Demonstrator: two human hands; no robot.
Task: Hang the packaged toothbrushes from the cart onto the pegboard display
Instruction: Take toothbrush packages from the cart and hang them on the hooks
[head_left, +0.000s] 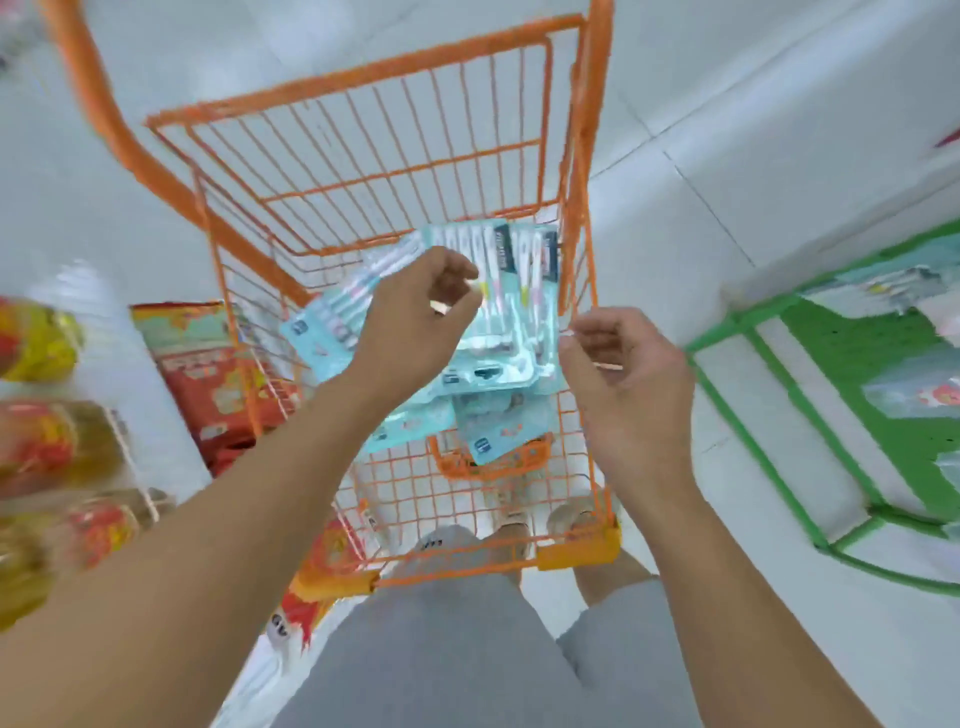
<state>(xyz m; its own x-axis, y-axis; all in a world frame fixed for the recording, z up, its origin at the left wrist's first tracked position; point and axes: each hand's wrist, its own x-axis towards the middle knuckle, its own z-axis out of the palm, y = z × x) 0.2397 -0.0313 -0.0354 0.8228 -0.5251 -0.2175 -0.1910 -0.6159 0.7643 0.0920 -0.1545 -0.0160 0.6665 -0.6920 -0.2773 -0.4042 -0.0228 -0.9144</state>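
An orange wire cart (363, 156) stands right in front of me. Several light-blue toothbrush packages (511, 291) lie piled in its basket. My left hand (415, 322) hovers over the pile with its fingers loosely curled and nothing in them. Over the cart's right rim my right hand (628, 374) hangs the same way, fingers loosely curled and holding nothing. The pegboard display is not clearly visible; the frame is motion-blurred.
A green wire rack (769, 395) with blurred packaged goods stands to the right. On the left are shelves of yellow oil bottles (41, 447) and a red bag (208, 374) on the floor. My legs and shoes (514, 519) show below the cart on a white tiled floor.
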